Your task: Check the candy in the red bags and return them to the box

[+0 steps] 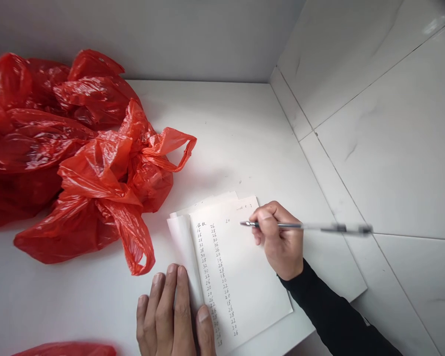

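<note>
Right hand [280,242], centre right of frame, fingers clamped together on pen [307,227], tip over top sheet of paper stack [241,277]. Left hand [174,316], bottom centre, fingers together, flat on stack's lower left edge. Red plastic bags [77,163] heaped upper left on white table [237,128].

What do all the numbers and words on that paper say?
Top sheet of paper, handwritten in pen:
First column starts "16", "26", "28", "32".
Second column starts "26", "28", "26", "30".
Alone beside them: "20".
Column heading, top-right scribble, lower rows: too small or blurred to read.
Red plastic bags: no text.
</note>
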{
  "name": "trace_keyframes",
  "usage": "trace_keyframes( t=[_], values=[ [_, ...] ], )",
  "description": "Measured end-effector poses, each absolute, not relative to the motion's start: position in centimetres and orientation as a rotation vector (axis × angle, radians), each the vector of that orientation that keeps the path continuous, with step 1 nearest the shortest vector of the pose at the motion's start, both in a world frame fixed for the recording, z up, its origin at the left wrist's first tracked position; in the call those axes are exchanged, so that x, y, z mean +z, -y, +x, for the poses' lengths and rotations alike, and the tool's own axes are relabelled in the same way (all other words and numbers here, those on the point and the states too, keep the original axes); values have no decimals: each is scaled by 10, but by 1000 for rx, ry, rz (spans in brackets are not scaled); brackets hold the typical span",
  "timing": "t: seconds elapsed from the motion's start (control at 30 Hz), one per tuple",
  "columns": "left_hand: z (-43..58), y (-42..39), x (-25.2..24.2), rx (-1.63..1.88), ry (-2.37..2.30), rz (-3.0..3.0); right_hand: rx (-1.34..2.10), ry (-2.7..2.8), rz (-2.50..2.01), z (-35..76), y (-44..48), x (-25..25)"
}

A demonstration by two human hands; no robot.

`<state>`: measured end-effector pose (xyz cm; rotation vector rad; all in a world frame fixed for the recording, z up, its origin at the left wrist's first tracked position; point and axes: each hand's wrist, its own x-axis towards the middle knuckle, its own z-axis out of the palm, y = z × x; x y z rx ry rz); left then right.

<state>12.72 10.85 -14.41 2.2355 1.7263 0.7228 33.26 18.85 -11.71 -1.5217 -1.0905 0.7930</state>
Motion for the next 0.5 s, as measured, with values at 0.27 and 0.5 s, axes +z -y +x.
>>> trace_keyframes(
  t=[0.27, 0.5],
  values=[
    [132, -108, -138, 758, -1729, 2263, 792, 1409, -2125, 374, -191, -101],
    [127, -109, -142, 931, -1675, 2076, 595, 1527, -2299, 394, -167, -95]
  ],
)
